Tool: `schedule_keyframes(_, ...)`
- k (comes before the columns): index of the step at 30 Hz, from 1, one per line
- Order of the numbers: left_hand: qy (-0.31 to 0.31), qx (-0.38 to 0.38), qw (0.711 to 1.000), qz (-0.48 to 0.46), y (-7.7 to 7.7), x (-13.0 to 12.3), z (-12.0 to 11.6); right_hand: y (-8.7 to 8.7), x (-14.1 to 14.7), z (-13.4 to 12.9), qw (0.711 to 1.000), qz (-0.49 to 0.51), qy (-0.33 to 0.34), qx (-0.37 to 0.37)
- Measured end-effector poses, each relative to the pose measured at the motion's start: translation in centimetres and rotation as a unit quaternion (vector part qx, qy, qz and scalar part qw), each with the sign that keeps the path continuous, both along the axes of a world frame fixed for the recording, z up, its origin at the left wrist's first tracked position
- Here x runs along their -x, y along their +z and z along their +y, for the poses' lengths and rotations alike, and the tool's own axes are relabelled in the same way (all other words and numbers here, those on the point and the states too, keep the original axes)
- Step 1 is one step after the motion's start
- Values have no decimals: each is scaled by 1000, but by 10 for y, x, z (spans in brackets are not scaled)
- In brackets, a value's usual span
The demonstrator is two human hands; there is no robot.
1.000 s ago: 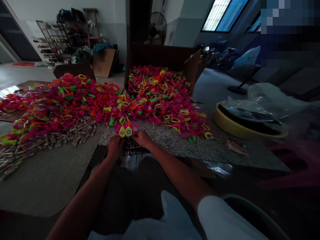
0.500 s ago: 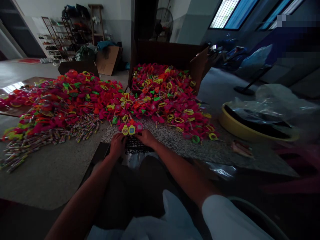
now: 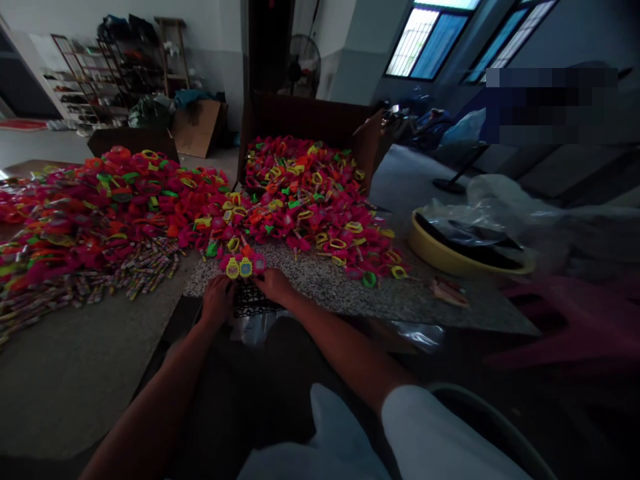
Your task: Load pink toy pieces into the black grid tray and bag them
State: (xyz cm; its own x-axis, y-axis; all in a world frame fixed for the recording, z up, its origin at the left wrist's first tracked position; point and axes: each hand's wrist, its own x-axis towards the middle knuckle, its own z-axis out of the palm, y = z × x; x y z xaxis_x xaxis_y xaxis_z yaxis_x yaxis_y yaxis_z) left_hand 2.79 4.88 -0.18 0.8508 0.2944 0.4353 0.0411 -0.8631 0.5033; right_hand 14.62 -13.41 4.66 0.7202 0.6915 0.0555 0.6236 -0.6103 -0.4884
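A short row of toy watches, a yellow one with a pink face, a yellow one with a blue face and a pink one, sits at the front of the speckled tabletop. Just below it lies a black openwork grid. My left hand is at the row's near left side, fingers curled in by the grid. From the right, my right hand reaches in, its fingers closed just under the pink watch. What the fingertips of both hands grip is hidden.
A large heap of colourful toy watches covers the left, with thin printed tubes in front. More watches spill from an open cardboard box. To the right are a yellow basin with clear plastic and a pink stool.
The view has turned slightly to the right, so everything sits further left in the picture. Both hands stay beside the row of watches, with little visible change.
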Motion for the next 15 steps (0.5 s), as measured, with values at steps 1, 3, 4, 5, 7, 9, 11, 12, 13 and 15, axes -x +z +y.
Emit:
schedule_keyframes(1,-1,-1,1000,-3,-1,0,0,0,1,1,1000,-5,-3,5)
schedule_keyframes(3,-1,-1,1000,-6,-2,0,1,0,3,2,1000,-10,-16,15)
schedule_keyframes(4,0,0,1000,-5,-2,0,1,1,5,3,999,-9,-24,21)
schedule_keyframes(5,0,0,1000,-4,-2,0,2,2,5,3,999,-8,-30,25)
schedule_keyframes(7,-2,0,1000,0,-2,0,3,4,6,4,999,-4,-31,31)
schedule_keyframes(9,-3,-2,1000,5,-2,0,3,7,5,4,999,2,-27,33)
schedule_keyframes(11,-2,-1,1000,8,-1,0,4,9,4,4,999,11,-29,31)
schedule_keyframes(12,-2,0,1000,9,0,0,4,10,3,4,999,16,-30,29)
schedule_keyframes(13,-1,1,1000,10,0,0,4,11,3,4,999,22,-29,25)
schedule_keyframes(15,2,4,1000,8,0,-1,4,12,2,3,999,35,-23,8)
